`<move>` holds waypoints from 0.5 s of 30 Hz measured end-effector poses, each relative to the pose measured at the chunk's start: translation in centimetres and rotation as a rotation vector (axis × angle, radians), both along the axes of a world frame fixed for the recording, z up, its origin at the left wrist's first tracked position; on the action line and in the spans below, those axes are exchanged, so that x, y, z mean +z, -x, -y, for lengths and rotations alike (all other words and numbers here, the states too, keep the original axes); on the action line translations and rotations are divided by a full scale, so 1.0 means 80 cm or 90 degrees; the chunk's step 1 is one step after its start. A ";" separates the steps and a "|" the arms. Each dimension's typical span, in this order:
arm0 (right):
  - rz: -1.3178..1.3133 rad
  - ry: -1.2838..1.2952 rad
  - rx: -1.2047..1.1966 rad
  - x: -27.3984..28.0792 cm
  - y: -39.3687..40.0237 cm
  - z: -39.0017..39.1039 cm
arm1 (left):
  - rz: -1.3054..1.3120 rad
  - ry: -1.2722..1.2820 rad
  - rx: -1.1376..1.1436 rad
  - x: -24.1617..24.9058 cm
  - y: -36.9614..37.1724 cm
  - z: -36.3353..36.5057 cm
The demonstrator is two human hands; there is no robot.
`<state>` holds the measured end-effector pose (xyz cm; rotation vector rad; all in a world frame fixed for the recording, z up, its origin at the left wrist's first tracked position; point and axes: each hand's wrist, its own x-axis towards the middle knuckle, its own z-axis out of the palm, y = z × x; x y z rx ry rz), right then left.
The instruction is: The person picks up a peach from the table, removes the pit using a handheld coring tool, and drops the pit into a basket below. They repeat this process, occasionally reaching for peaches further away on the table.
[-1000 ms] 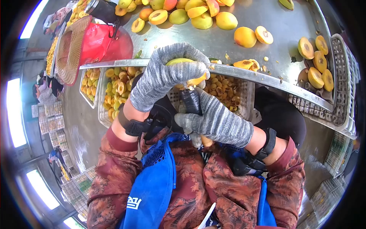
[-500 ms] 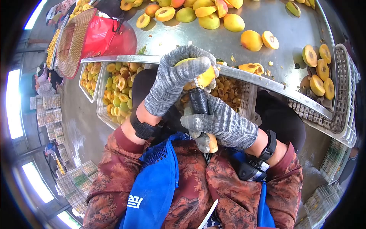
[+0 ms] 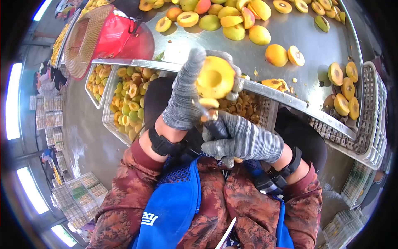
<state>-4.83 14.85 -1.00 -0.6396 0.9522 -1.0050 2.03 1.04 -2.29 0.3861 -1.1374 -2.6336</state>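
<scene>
My left hand [image 3: 185, 93], in a grey knit glove, holds a yellow peach half [image 3: 214, 77] just above the table's front edge. Its cut face with a round hollow is turned toward me. My right hand [image 3: 248, 137], gloved alike, is wrapped round the black taped handle [image 3: 216, 127] of a hand tool. The tool's tip is beside my left thumb's base, just below the peach half. A small yellow piece of fruit [image 3: 208, 103] with a brownish bit under it sits at that tip, covering most of the metal.
Peach halves [image 3: 234, 32] lie in groups on the metal table [image 3: 182, 45]. Scraps [image 3: 274, 84] are near its edge. Below stand crates of cut fruit [image 3: 132, 99] and brownish pieces [image 3: 240, 108]. A straw hat [image 3: 81, 45] with red cloth is at left, a white crate [image 3: 375, 137] at right.
The peach half has turned so that its hollow cut face shows. The tool's tip has come down away from the fruit, with a small piece at it.
</scene>
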 end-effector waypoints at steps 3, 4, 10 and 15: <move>-0.525 0.141 -0.049 -0.023 -0.015 0.000 | 0.076 0.168 0.185 0.018 -0.011 0.011; -0.570 0.115 -0.023 -0.035 -0.012 0.004 | 0.035 0.088 0.173 0.026 -0.025 0.021; -0.999 -0.020 0.172 -0.082 -0.001 -0.007 | 0.321 0.573 0.411 0.040 -0.120 0.108; -0.987 -0.038 0.175 -0.074 0.004 -0.017 | 0.322 0.885 0.232 0.058 -0.052 0.091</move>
